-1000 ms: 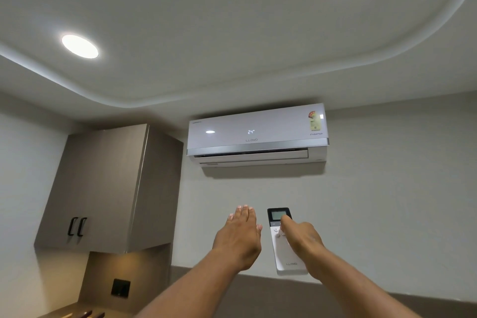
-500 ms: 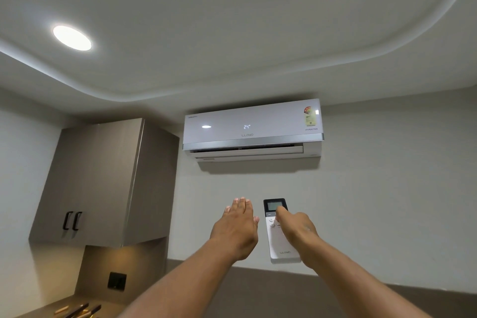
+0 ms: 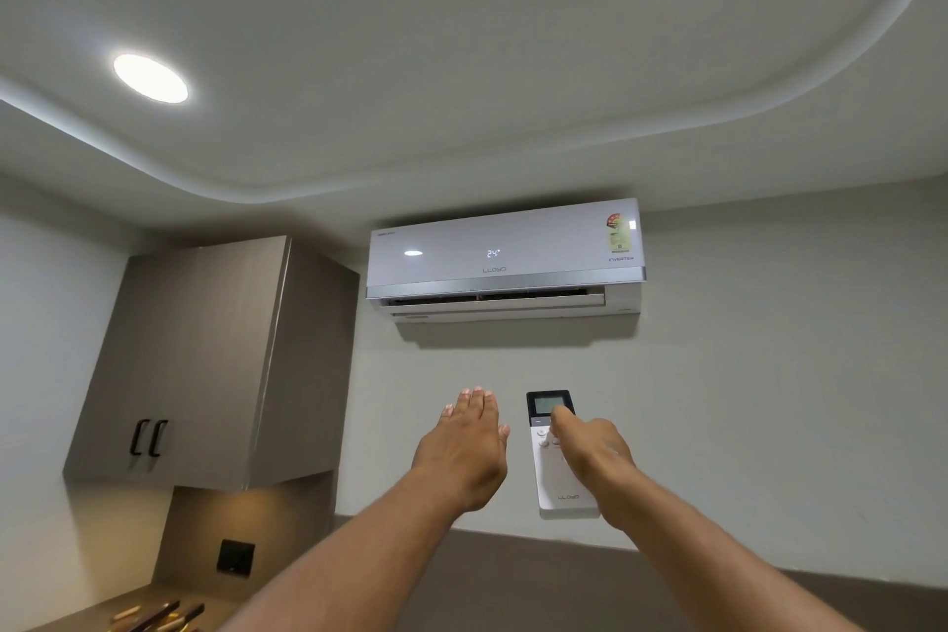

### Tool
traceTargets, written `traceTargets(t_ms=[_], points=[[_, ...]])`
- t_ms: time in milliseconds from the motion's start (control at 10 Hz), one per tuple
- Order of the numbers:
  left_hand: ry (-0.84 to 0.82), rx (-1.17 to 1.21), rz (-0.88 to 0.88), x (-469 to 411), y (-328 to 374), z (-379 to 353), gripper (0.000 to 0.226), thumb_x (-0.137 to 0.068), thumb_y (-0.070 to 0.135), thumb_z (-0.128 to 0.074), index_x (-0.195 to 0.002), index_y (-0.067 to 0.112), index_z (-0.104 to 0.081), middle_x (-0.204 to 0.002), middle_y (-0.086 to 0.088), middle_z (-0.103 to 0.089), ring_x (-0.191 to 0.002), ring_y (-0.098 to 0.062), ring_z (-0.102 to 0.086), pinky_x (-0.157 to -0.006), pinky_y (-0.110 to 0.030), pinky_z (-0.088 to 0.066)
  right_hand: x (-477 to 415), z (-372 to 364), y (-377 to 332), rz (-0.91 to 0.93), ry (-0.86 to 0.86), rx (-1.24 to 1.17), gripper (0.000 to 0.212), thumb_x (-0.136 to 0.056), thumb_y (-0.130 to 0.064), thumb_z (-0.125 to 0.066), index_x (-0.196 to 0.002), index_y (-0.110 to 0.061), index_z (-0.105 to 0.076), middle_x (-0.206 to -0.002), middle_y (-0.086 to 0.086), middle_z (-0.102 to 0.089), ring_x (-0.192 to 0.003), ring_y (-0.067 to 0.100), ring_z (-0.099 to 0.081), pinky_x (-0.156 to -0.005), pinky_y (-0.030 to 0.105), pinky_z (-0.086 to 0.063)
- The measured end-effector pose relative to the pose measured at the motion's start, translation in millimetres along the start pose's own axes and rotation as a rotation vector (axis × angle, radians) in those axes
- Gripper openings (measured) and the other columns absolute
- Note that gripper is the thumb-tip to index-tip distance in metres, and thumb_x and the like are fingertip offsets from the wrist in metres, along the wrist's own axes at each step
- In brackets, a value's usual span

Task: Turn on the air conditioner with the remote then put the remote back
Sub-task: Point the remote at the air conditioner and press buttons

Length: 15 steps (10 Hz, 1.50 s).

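The white air conditioner (image 3: pixel 505 262) hangs high on the wall, its display reads 24 and its flap stands slightly open with a dark gap. Below it, the white remote (image 3: pixel 556 482) with a dark screen stands upright, close against the wall. My right hand (image 3: pixel 595 452) grips the remote's right side, with one digit lying across the upper buttons. To the left of the remote, apart from it, my left hand (image 3: pixel 469 447) is raised flat with fingers together and holds nothing. Whether the remote's base sits in a wall holder I cannot tell.
A brown wall cabinet (image 3: pixel 205 364) with two black handles hangs at the left. Under it is a counter (image 3: pixel 102 606) with several utensils and a black wall socket (image 3: pixel 235 557). Two round ceiling lights are lit.
The air conditioner's flap has opened further, showing a dark gap. Both hands and the remote stay almost where they were; the view has shifted slightly.
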<state>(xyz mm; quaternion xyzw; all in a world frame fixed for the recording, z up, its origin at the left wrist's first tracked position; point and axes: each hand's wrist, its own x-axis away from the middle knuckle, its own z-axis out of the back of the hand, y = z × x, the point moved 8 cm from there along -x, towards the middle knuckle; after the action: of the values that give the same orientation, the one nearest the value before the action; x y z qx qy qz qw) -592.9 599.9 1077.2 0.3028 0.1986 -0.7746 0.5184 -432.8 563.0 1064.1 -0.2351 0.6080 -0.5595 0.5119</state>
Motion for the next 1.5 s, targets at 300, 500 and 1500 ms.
traceTargets(t_ms=[300,500,1500], points=[[0.003,0.004,-0.004,-1.0,-1.3,2.8,0.058,-0.103,0.037,-0.014,-0.154,0.011,-0.002,-0.164,-0.006,0.000,-0.149,-0.020,0.002,-0.117,-0.034,-0.001,-0.2,0.1,0.7,0.000,-0.002,0.003,0.028,-0.086,-0.035,-0.048,-0.078,-0.011,-0.060,-0.074,0.010,-0.063,-0.064,0.028,-0.059,-0.057,0.027,-0.043],[0.003,-0.002,-0.005,-2.7,-0.5,4.6,0.058,-0.103,0.037,-0.014,-0.154,0.011,-0.003,-0.164,-0.006,0.000,-0.149,-0.020,0.001,-0.118,-0.035,-0.001,-3.0,-0.7,-2.1,0.005,0.000,0.001,0.028,-0.085,-0.035,-0.048,-0.078,-0.011,-0.061,-0.075,0.011,-0.065,-0.064,0.027,-0.059,-0.056,0.027,-0.043],[-0.006,-0.004,-0.017,-5.4,7.4,0.1,0.059,-0.102,0.040,-0.014,-0.154,0.013,-0.003,-0.164,-0.005,-0.001,-0.149,-0.020,0.000,-0.118,-0.035,-0.003,-4.0,6.5,-0.6,-0.007,0.000,-0.027,0.026,-0.084,-0.034,-0.049,-0.077,-0.011,-0.060,-0.075,0.010,-0.064,-0.064,0.028,-0.059,-0.057,0.027,-0.044]])
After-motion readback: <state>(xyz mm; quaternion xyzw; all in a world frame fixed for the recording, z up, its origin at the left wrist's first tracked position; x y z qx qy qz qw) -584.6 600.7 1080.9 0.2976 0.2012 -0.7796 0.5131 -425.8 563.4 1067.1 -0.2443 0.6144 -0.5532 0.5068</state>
